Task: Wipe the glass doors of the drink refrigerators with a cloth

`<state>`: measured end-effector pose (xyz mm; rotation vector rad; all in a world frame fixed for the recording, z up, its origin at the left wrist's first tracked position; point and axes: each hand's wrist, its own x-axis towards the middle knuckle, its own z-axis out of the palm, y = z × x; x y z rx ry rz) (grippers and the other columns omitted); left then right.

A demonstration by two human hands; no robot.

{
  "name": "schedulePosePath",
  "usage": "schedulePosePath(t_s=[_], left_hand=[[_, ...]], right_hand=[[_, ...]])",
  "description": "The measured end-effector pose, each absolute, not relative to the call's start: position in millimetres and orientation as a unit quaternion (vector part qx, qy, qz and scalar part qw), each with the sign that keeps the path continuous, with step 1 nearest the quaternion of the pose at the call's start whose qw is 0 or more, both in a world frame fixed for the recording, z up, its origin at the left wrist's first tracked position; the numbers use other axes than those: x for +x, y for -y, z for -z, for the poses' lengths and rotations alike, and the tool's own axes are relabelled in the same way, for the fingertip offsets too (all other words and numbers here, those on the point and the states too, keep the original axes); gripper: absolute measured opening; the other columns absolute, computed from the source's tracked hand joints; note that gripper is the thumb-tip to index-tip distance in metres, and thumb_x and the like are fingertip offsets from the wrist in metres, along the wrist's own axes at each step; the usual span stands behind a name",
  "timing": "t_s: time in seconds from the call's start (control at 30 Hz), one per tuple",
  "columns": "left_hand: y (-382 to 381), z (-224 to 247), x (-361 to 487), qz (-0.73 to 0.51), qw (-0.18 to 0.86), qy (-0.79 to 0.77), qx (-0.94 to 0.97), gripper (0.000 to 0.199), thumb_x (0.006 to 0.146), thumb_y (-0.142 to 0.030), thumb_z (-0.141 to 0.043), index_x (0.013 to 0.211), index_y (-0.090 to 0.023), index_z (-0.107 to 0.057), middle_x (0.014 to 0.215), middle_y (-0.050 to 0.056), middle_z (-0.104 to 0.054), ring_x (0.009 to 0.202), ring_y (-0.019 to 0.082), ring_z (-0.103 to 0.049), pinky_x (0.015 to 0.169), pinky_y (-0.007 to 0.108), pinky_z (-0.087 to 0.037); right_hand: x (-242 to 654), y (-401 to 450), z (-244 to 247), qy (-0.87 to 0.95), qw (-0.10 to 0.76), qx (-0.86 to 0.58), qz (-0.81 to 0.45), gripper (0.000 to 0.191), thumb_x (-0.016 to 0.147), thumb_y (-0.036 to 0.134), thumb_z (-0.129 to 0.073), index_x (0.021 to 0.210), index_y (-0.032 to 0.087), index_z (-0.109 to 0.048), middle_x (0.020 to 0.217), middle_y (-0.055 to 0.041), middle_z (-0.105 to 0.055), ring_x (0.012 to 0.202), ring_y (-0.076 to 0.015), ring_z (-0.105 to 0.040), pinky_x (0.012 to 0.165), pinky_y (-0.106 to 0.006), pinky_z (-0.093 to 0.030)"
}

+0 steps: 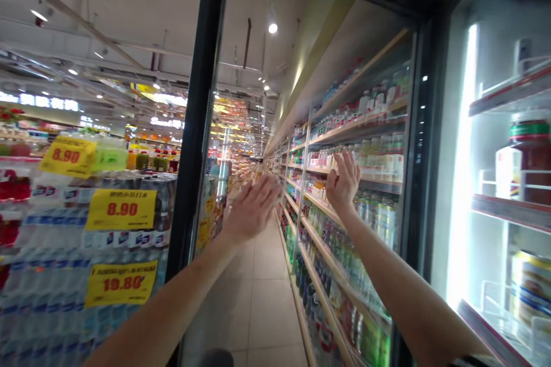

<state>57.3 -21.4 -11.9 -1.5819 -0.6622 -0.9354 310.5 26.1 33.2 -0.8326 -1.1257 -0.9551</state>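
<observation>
An open glass cooler door (pixel 199 120) with a black frame fills the middle of the view. Both my arms reach forward before its pane. My left hand (pixel 255 207) is raised left of centre with its fingers stretched out, slightly blurred by motion, and holds nothing. To the right, my right hand (pixel 344 182) is held up with fingers apart and nothing in them. Whether either palm touches the glass, I cannot tell. Behind the pane, or reflected in it, run long shelves of bottles (pixel 379 152).
At right, the lit cooler holds a red-brown bottle (pixel 523 155) and a can (pixel 531 287) on wire-railed shelves. Stacked packs of bottled water (pixel 47 275) stand at left with yellow price signs (pixel 123 209). A tiled aisle floor (pixel 271 298) shows through the door.
</observation>
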Motion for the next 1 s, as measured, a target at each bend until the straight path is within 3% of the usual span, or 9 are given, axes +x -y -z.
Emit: schedulePosePath(t_s=[0.17,0.37,0.57,0.77,1.0], left_hand=[[17.5,-25.8,37.8,0.533,0.502,0.366,-0.575,0.053,0.090,-0.027,-0.040,0.140,-0.012,-0.034,0.144,0.018,-0.038,0.139,0.029,-0.025,0.110,0.049,-0.028],[15.0,17.2,79.5,0.339,0.545,0.228,-0.732,0.051,0.089,-0.024,-0.039,0.140,-0.020,-0.034,0.145,0.008,-0.040,0.138,0.022,-0.028,0.113,0.040,-0.025],[17.8,-3.2,71.3,0.457,0.513,0.315,-0.655,0.054,0.090,-0.024,-0.039,0.142,-0.016,-0.030,0.147,0.014,-0.036,0.140,0.026,-0.023,0.112,0.047,-0.025],[29.8,43.0,83.3,0.236,0.545,0.136,-0.793,0.046,0.088,-0.021,-0.040,0.134,-0.022,-0.043,0.143,0.003,-0.043,0.136,0.017,-0.032,0.114,0.033,-0.023],[31.9,25.8,79.2,0.448,0.484,0.295,-0.691,0.057,0.090,-0.019,-0.038,0.145,-0.018,-0.021,0.146,0.013,-0.038,0.140,0.024,-0.024,0.112,0.045,-0.027]], right_hand=[[309.6,-26.9,-34.0,0.495,0.662,-0.370,0.423,0.044,0.082,0.021,-0.036,0.120,0.018,-0.057,0.134,-0.0113,-0.053,0.132,-0.0230,-0.040,0.109,-0.047,-0.029],[311.2,-28.4,-34.4,0.504,0.656,-0.377,0.416,0.044,0.083,0.021,-0.036,0.122,0.019,-0.056,0.136,-0.0111,-0.051,0.133,-0.0225,-0.038,0.109,-0.048,-0.027],[312.8,-25.6,-34.5,0.501,0.656,-0.378,0.419,0.043,0.082,0.020,-0.035,0.120,0.020,-0.057,0.136,-0.0096,-0.052,0.133,-0.0216,-0.039,0.108,-0.047,-0.029],[310.9,-19.2,-33.2,0.501,0.664,-0.372,0.411,0.043,0.083,0.020,-0.033,0.118,0.019,-0.058,0.134,-0.0101,-0.052,0.132,-0.0216,-0.040,0.108,-0.046,-0.030],[315.1,-13.7,-34.0,0.509,0.686,-0.345,0.389,0.041,0.081,0.019,-0.034,0.113,0.018,-0.059,0.134,-0.0115,-0.050,0.130,-0.0227,-0.041,0.107,-0.047,-0.033]])
